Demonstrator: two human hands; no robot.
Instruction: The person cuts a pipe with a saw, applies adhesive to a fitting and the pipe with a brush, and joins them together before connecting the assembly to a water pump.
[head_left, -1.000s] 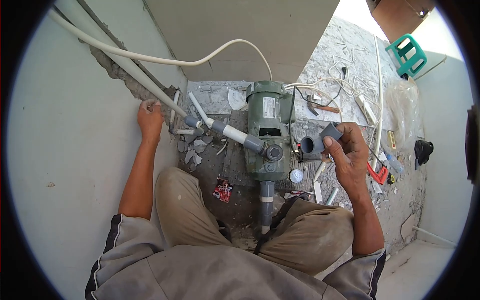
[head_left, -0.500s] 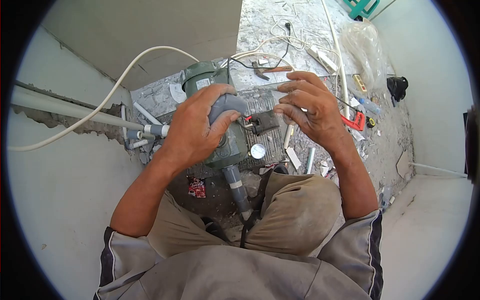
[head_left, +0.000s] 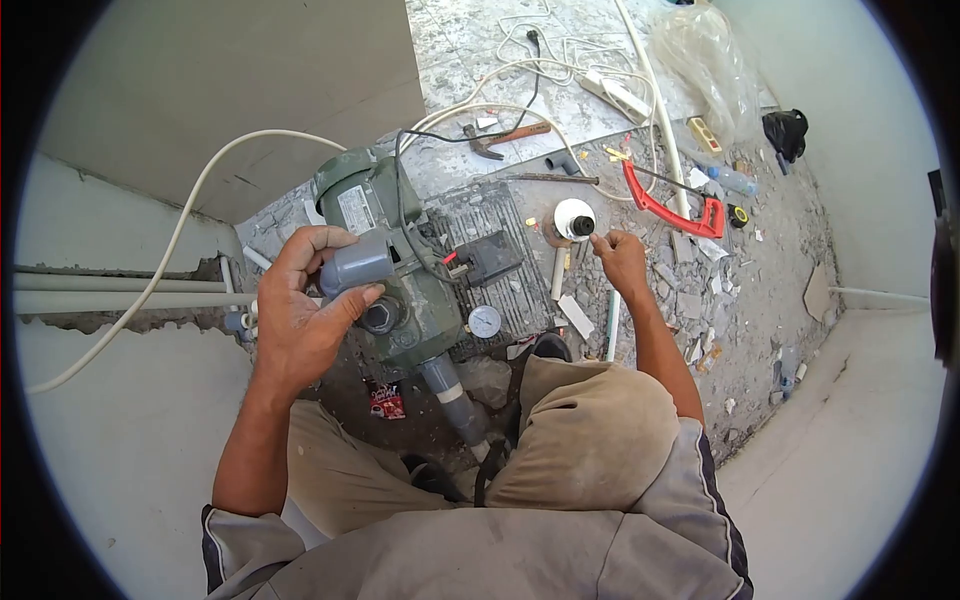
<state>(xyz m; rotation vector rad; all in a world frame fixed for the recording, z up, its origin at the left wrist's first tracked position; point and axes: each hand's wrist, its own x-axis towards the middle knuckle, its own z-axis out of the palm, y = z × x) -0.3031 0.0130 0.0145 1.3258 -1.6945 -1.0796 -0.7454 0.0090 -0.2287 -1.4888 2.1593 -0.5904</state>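
Note:
A grey PVC pipe elbow (head_left: 360, 264) is gripped between the thumb and fingers of my left hand (head_left: 300, 335), above the green water pump (head_left: 428, 318). My right hand (head_left: 626, 265) is closed, its fingertips right at the edge of a can (head_left: 568, 212) with a white top and a black cap; what they pinch is hidden. A black box (head_left: 490, 258) with wires sits beside the pump, and a round pressure gauge (head_left: 484, 321) is close to it. Grey pipe (head_left: 452, 396) runs from the pump toward my legs.
A hammer (head_left: 500, 140), a red hacksaw (head_left: 680, 212), a power strip (head_left: 614, 96) and cables lie on the rubble-strewn floor. A plastic bottle (head_left: 732, 180) and tape measure (head_left: 738, 216) lie to the right. White pipes (head_left: 130, 300) run along the broken left wall.
My right hand has gone from raised with fingers apart down to the can, its fingers now closed. My left hand has shifted left and down in view, still holding the elbow.

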